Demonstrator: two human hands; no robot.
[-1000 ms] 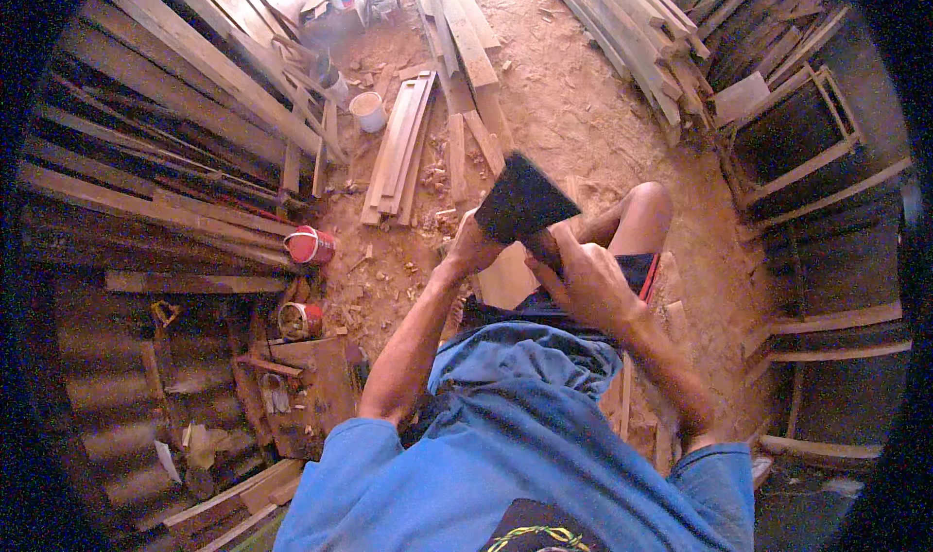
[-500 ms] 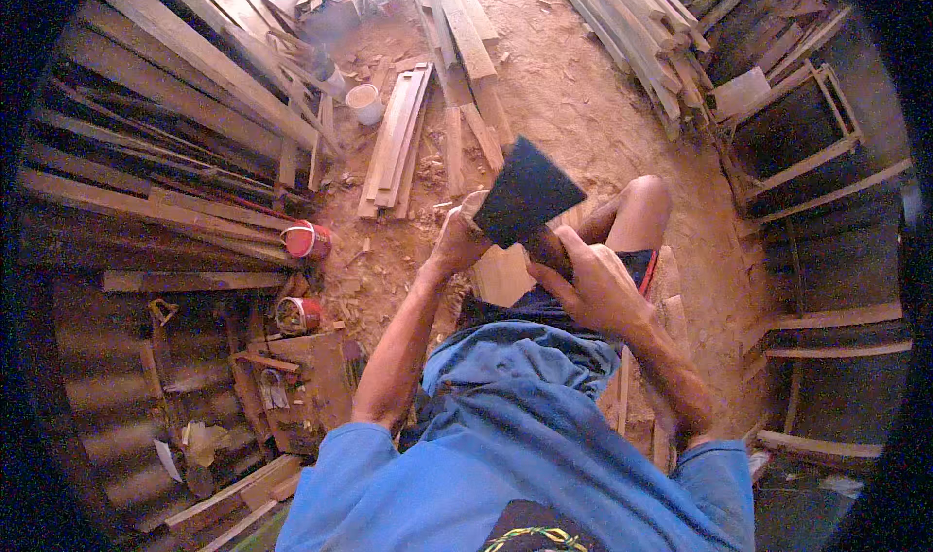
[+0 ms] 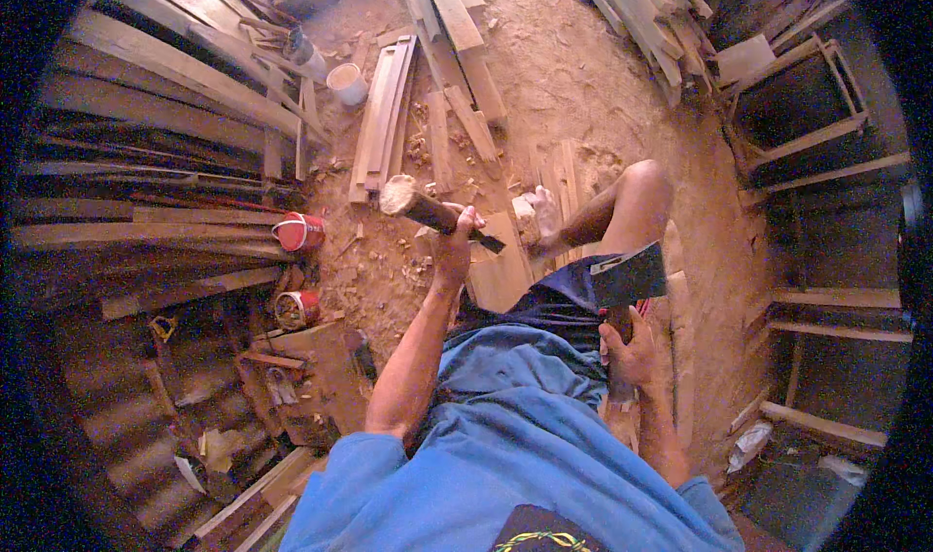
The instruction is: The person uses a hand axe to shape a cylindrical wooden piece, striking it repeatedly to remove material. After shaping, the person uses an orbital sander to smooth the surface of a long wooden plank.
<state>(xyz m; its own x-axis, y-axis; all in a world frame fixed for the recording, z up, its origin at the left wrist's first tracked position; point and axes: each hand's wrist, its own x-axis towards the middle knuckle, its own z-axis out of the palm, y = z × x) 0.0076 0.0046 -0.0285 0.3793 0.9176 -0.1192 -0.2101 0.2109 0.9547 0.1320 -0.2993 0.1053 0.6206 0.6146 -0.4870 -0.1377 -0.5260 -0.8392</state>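
- Fingers of the left hand (image 3: 457, 246) wrap a thick, brown, wooden-handled chisel (image 3: 423, 208) over a pale, flat wooden board (image 3: 502, 285)
- Right hand (image 3: 634, 348) clamped round a dark, broad-bladed metal hatchet (image 3: 637, 278)
- Work looks partway, pale wood chips (image 3: 420, 147) about; what's left, I can't tell

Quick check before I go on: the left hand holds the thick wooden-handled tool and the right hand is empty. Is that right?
Not quite: the right hand is not empty. The head view shows it gripping the handle of a broad-bladed tool. The left hand does hold the thick wooden-handled tool.
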